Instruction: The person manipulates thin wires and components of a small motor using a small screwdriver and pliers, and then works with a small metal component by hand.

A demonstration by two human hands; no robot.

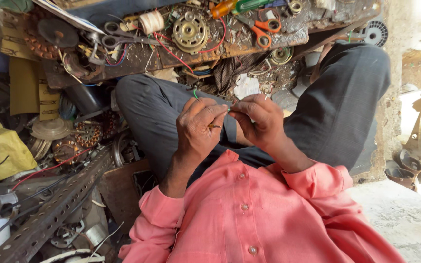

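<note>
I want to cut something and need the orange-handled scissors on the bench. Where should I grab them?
Probably by the orange loops of the scissors, coming from the person's side. The loops point toward the lap and lie bare, while the blades run away up-left among clutter on the bench.

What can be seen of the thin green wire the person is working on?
The green wire is very thin, seemingly plastic-coated, and only a short curved end shows, rising above the left hand. The rest is hidden where the fingertips of the left hand and right hand pinch together. It is held in the air over the lap, above the grey trousers. How far it runs cannot be told.
</note>
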